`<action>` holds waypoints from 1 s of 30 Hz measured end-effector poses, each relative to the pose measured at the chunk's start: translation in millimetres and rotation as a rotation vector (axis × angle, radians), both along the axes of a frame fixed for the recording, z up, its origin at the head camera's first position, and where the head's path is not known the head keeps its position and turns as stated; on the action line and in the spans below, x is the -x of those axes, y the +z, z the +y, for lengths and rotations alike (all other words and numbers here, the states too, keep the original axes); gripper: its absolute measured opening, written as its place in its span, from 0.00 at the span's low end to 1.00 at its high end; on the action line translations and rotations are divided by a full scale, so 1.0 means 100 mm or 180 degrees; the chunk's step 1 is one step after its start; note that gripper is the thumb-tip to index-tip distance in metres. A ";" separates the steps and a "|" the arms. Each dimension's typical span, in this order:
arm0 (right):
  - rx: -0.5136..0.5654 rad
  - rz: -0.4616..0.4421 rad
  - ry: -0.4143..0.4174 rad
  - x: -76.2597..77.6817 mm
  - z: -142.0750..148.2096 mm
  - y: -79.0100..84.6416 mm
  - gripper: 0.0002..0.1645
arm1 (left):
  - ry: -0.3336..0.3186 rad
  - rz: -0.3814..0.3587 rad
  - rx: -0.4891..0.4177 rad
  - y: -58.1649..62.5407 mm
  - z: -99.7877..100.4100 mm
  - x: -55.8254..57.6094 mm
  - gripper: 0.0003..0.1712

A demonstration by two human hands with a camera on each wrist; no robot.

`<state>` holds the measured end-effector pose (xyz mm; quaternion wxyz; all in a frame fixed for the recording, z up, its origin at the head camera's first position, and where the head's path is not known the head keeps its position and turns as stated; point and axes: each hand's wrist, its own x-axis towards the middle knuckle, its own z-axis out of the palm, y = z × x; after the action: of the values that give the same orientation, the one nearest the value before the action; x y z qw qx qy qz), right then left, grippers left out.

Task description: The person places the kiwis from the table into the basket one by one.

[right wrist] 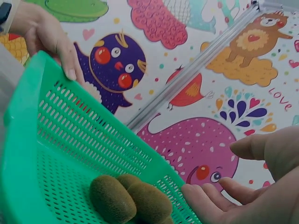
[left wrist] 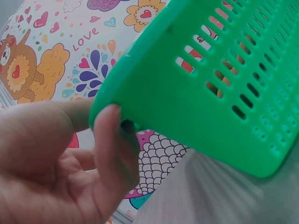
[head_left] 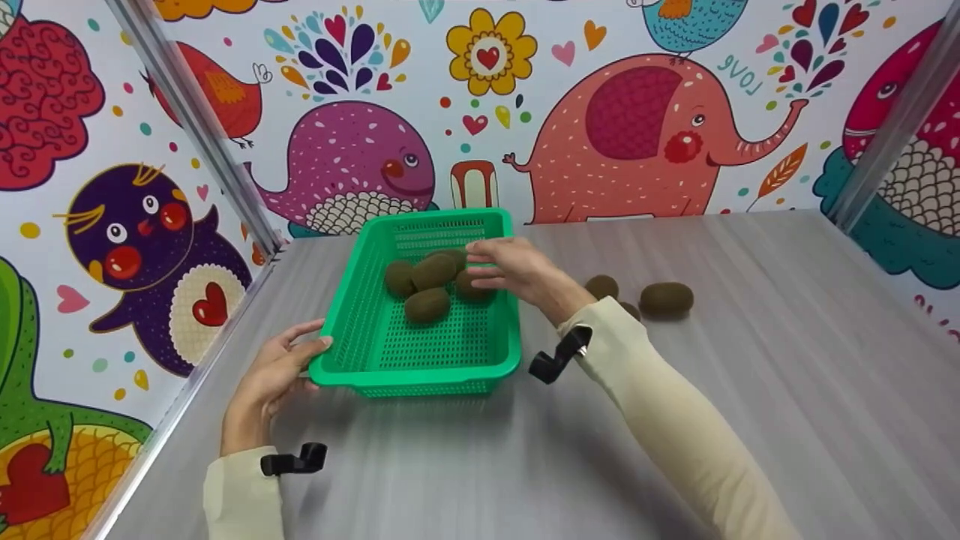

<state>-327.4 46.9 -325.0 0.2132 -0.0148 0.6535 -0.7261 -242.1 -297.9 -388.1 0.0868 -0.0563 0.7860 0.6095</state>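
Note:
A green plastic basket [head_left: 420,373] with slotted walls stands on the table, several brown kiwifruit [head_left: 427,306] grouped inside it. At the basket's near left corner, my left hand [head_left: 276,369] pinches the rim between thumb and fingers; the left wrist view shows the thumb [left wrist: 108,128] against the rim. My right hand [head_left: 517,271] hovers over the basket's right side, overlapping one kiwifruit in the head view. In the right wrist view its fingers [right wrist: 208,201] and thumb are spread apart with nothing between them. Two kiwifruit [right wrist: 112,199] show clearly beside that hand, others partly hidden behind them.
Right of the basket, a kiwifruit [head_left: 667,301] lies on the grey table [head_left: 787,360], with two more [head_left: 601,286] partly hidden by my right forearm. Printed cartoon walls [head_left: 480,135] and metal posts [head_left: 199,124] bound the table at the back and left.

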 end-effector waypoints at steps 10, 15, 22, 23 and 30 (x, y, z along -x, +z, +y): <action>-0.0486 0.0506 -0.0250 -0.24 0.20 -0.07 0.28 | -0.0025 -0.0029 0.0012 -0.02 -0.01 0.00 0.36; -0.0617 0.0693 -0.0409 -0.34 0.31 -0.15 0.28 | -0.0034 -0.0045 -0.0005 -0.02 -0.01 0.01 0.37; -0.0772 0.0805 -0.0573 -0.43 0.52 -0.25 0.31 | -0.0040 -0.0049 -0.0033 -0.02 -0.02 0.02 0.37; -0.0797 0.0822 -0.0588 -0.44 0.56 -0.26 0.31 | -0.0045 -0.0046 -0.0038 -0.01 -0.02 0.02 0.37; -0.0956 0.0931 -0.0707 -0.52 0.79 -0.32 0.32 | -0.0047 -0.0012 -0.0001 0.00 -0.01 0.01 0.37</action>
<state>-275.1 126.1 -357.0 0.0349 -0.0160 0.7757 -0.6299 -243.2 -299.2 -388.6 0.0928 -0.0516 0.7861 0.6089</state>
